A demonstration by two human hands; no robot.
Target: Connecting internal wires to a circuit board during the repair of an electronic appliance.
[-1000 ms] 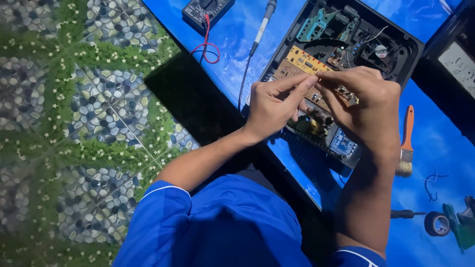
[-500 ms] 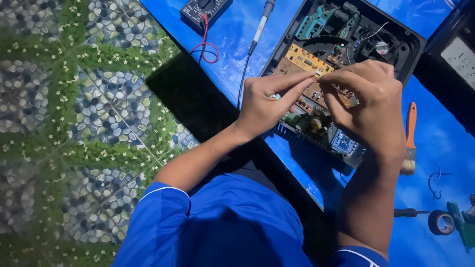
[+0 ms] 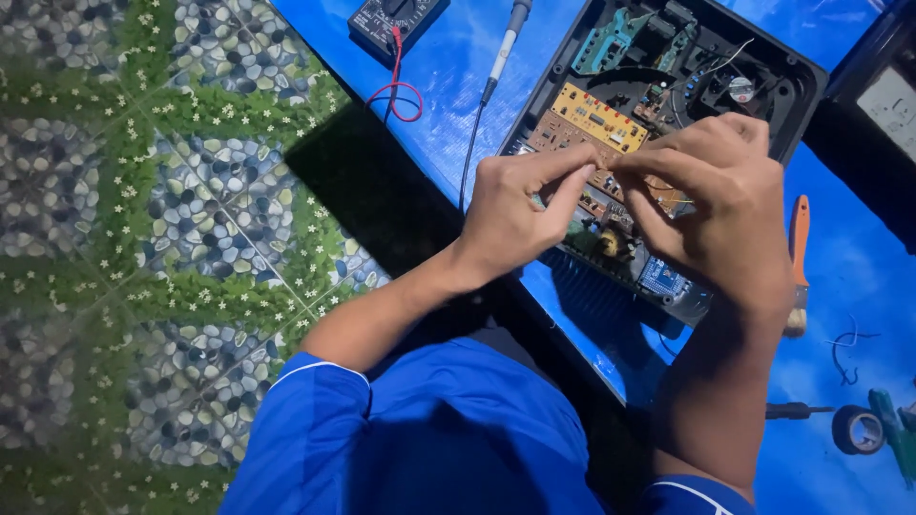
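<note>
A multimeter [image 3: 394, 21] with a red lead and a probe [image 3: 503, 48] lie on the blue table [image 3: 448, 114] at left, beside the opened black device [image 3: 763, 72]. The left hand [image 3: 510, 215] and right hand [image 3: 711, 205] meet fingertip to fingertip over the yellow circuit board [image 3: 596, 116], pinching something too small to make out. Steady, light pressure and wrists braced on the case would likely suit this. An orange-handled brush [image 3: 798, 262] and tape roll [image 3: 856, 429] lie right
</note>
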